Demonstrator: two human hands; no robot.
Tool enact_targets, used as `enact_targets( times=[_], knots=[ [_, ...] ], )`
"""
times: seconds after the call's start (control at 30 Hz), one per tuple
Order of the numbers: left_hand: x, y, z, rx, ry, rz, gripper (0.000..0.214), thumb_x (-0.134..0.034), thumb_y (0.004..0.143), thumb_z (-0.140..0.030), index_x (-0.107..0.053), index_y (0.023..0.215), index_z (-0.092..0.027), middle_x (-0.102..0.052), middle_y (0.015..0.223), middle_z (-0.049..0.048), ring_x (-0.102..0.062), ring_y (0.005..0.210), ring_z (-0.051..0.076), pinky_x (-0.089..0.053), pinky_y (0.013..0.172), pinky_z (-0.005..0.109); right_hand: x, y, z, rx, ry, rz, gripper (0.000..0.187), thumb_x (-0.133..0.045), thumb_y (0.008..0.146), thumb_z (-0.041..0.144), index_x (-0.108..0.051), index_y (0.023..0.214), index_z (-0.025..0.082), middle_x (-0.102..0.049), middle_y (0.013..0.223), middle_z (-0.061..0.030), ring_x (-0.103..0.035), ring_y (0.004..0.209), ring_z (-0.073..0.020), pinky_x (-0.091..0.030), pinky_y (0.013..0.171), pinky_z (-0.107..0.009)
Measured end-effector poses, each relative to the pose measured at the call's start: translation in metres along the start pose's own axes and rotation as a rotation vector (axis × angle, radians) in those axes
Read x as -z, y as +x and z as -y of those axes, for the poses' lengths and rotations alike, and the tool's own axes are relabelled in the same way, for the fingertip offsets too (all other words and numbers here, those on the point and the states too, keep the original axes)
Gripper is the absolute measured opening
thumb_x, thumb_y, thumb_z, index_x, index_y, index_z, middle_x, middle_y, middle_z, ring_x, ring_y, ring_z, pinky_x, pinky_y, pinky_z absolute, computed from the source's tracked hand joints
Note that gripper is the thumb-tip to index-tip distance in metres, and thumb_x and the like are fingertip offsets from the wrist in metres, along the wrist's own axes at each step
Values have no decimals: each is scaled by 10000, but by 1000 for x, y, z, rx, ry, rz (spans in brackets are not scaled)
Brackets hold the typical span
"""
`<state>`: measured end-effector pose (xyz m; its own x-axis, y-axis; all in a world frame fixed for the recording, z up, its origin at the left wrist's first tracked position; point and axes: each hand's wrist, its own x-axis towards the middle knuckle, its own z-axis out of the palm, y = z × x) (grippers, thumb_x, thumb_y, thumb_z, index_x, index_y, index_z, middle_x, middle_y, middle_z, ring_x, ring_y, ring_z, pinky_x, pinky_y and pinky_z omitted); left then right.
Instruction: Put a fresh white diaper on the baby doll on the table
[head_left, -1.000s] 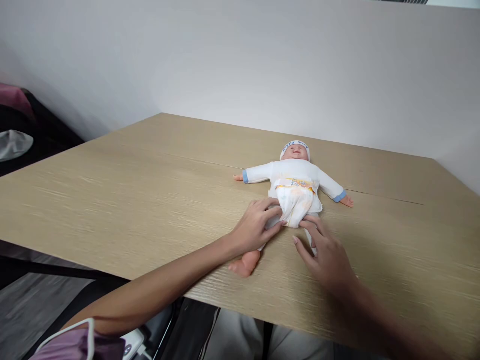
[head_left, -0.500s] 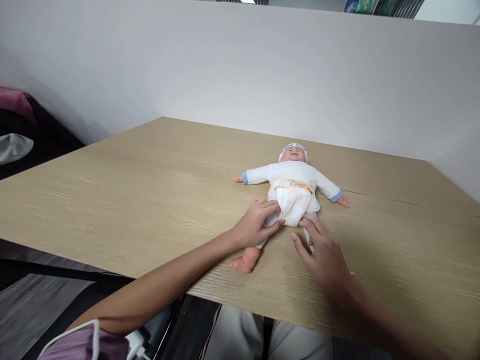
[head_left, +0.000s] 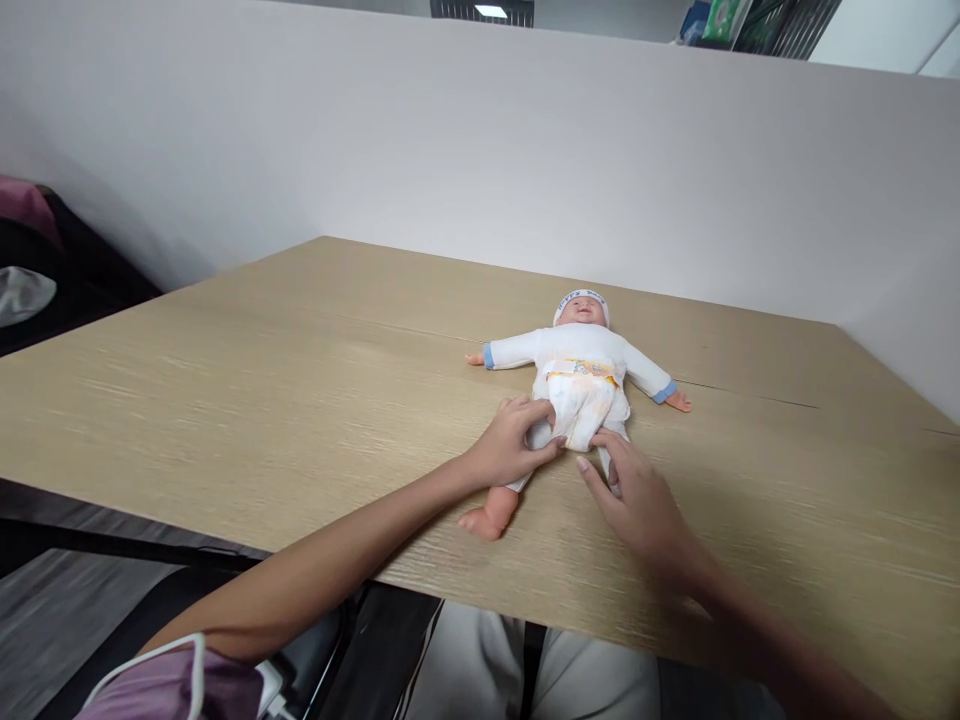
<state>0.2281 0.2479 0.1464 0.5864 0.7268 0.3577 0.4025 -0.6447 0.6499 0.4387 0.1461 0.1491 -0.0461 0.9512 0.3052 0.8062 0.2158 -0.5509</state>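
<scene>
A baby doll (head_left: 581,352) in a white top and cap lies on its back on the wooden table (head_left: 300,400), arms spread, head toward the wall. It wears a white diaper (head_left: 583,405) with an orange band. My left hand (head_left: 510,445) curls round the doll's left hip and thigh, fingers pinching the diaper's edge. My right hand (head_left: 634,495) lies over the doll's other leg, fingertips touching the diaper's lower edge. One bare doll foot (head_left: 484,520) sticks out below my left wrist.
A white partition wall (head_left: 480,150) stands behind the table. A dark seat with grey and pink cloth (head_left: 26,270) is at far left. The table's near edge runs just above my lap.
The view has tilted up a little. My right hand's fingers have slid closer to the diaper's lower edge. My left hand stays on the doll's hip.
</scene>
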Motion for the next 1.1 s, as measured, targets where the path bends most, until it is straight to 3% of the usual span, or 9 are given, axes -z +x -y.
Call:
enact_targets(
  times=[0.1,0.2,0.3,0.4,0.53,0.67,0.8,0.93,1.1],
  knots=[
    [-2,0,3,48,-76,-54,252,-744,882,-406,-603,983,-224,-637,921,1,-564,897,225,-422,895,383,0,2,-2,-92,24,-9,247,-570,1022,483,-626,1054,245,-614,708,13,-599,613,-215,-423,603,-325],
    [-5,-1,7,94,-214,-99,331,-774,865,-411,-548,1021,-226,-607,902,-22,-533,815,182,-427,806,333,1,3,-6,-171,96,-38,293,-586,1004,521,-590,1107,248,-545,610,68,-561,539,-201,-401,562,-309],
    [-8,-3,10,152,-327,-161,417,-816,840,-438,-501,1013,-224,-600,938,-17,-554,819,166,-443,767,306,4,5,-10,-160,139,-69,287,-592,999,489,-608,1133,236,-704,754,13,-575,549,-189,-432,588,-322],
    [-10,-4,12,199,-405,-183,463,-852,815,-428,-521,1065,-221,-662,1024,15,-646,930,194,-493,836,326,6,5,-12,-115,126,-55,234,-593,1008,439,-666,1101,237,-786,922,-37,-585,559,-179,-453,614,-339],
    [-7,-3,10,204,-374,-145,431,-859,817,-445,-628,1088,-202,-733,1059,43,-681,931,214,-508,837,336,6,4,-10,-15,53,-24,200,-570,1045,376,-713,1082,240,-749,898,-25,-599,633,-196,-464,686,-352],
    [1,0,6,191,-196,-65,334,-792,870,-497,-699,966,-191,-699,866,-1,-577,765,184,-435,721,310,4,1,-8,52,11,-16,165,-560,1054,321,-698,1088,237,-741,1061,-51,-630,768,-217,-478,784,-367],
    [5,3,6,199,-273,5,347,-749,898,-527,-691,929,-186,-658,842,-17,-531,747,167,-394,703,300,3,0,-3,80,-35,-19,179,-538,1049,304,-670,1144,232,-747,1114,-83,-644,867,-256,-484,827,-391],
    [6,5,8,269,-359,32,371,-755,892,-543,-675,894,-181,-577,776,-36,-462,701,146,-350,669,288,3,6,2,40,-69,15,136,-549,1017,332,-631,1062,233,-740,985,-79,-647,816,-257,-452,708,-356],
    [6,4,10,278,-388,46,396,-759,895,-569,-689,919,-180,-584,787,-35,-473,715,150,-352,667,281,4,18,1,-147,37,22,209,-598,980,446,-559,1053,254,-766,932,-38,-642,672,-219,-412,621,-319]
  ],
)
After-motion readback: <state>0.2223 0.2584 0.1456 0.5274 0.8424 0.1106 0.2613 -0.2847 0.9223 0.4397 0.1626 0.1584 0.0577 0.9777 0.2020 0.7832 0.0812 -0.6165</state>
